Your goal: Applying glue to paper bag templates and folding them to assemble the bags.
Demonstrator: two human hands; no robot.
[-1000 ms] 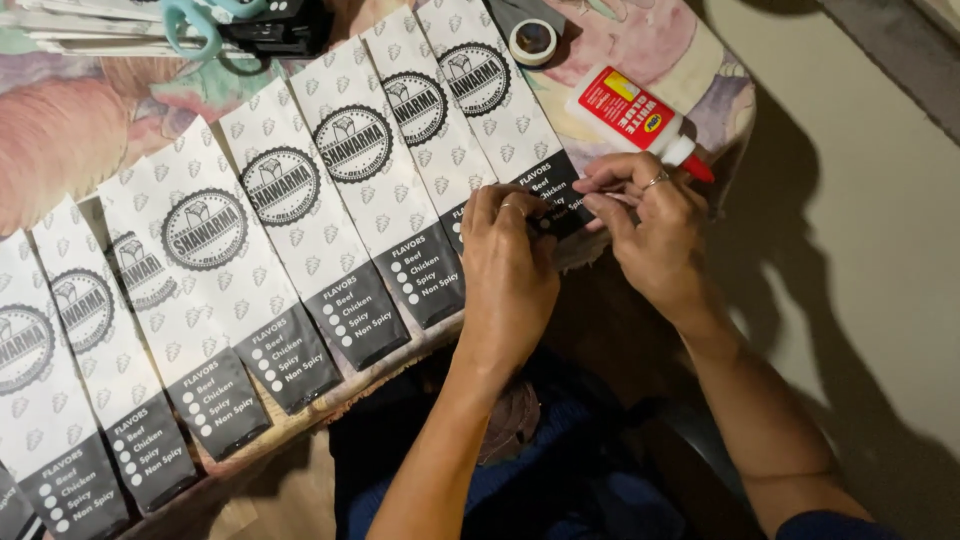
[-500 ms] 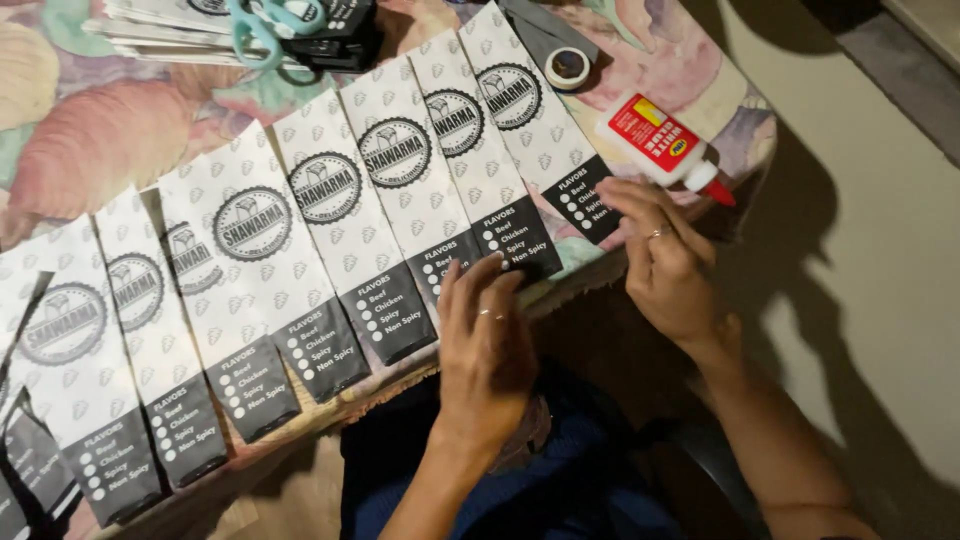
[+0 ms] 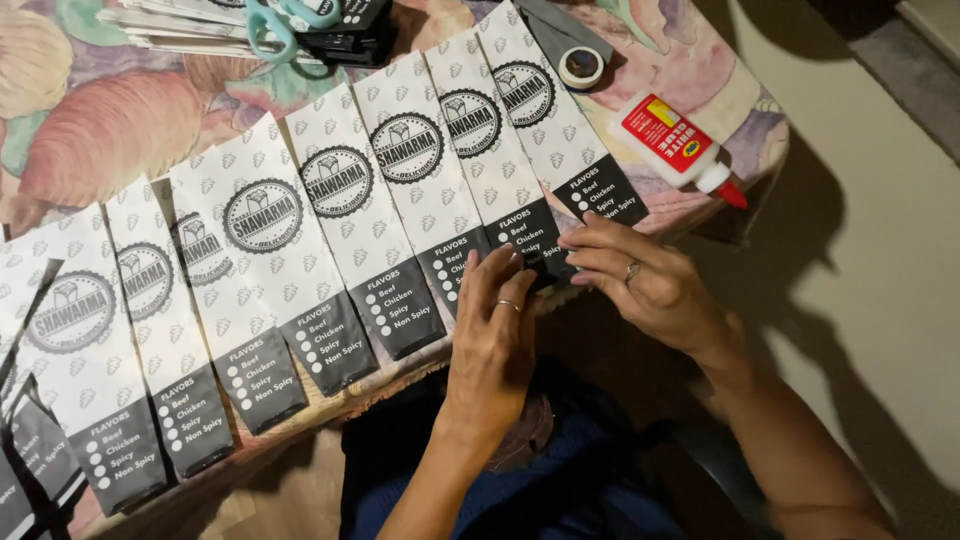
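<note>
Both hands' fingers pinch one paper sleeve [image 3: 500,170] | left hand [image 3: 495,330] | right hand [image 3: 650,285]

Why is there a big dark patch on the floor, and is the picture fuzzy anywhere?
Head view: light from the upper left throws the table's dark shadow across the pale floor on the right. The white paper bags with black bottoms look sharp and evenly lit. Left hand and right hand are sharp too. The lap below sits in deep shade.

Paper bags [image 3: 350,215] in a row on table [image 3: 90,130], glue bottle [image 3: 672,143] right, tape roll [image 3: 580,67] and scissors [image 3: 285,18] behind
</note>
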